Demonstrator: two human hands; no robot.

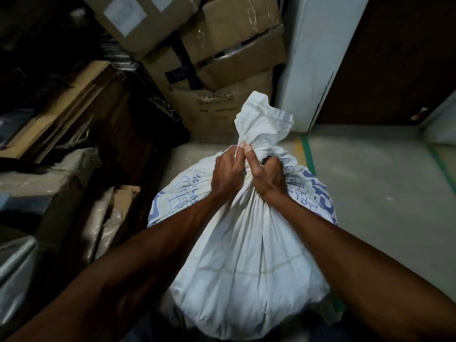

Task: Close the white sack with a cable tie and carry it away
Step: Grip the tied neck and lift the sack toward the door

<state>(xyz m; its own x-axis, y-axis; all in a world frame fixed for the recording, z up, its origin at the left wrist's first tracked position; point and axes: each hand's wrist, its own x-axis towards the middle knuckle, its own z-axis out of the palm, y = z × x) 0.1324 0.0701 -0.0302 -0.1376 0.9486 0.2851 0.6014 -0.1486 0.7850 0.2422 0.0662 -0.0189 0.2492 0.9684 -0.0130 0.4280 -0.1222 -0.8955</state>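
Note:
A full white sack with blue print stands on the floor right in front of me. Its mouth is bunched into a narrow neck, and the loose top sticks up above it. My left hand and my right hand both clench the neck, thumbs side by side at the front. A dark band, maybe the cable tie, peeks out at the neck beside my right hand; most of it is hidden by my fingers.
Stacked cardboard boxes rise behind the sack. Flat cartons and wrapped bundles crowd the left side. A white pillar and a dark door stand at the right. Grey floor with a green line stretches to the right.

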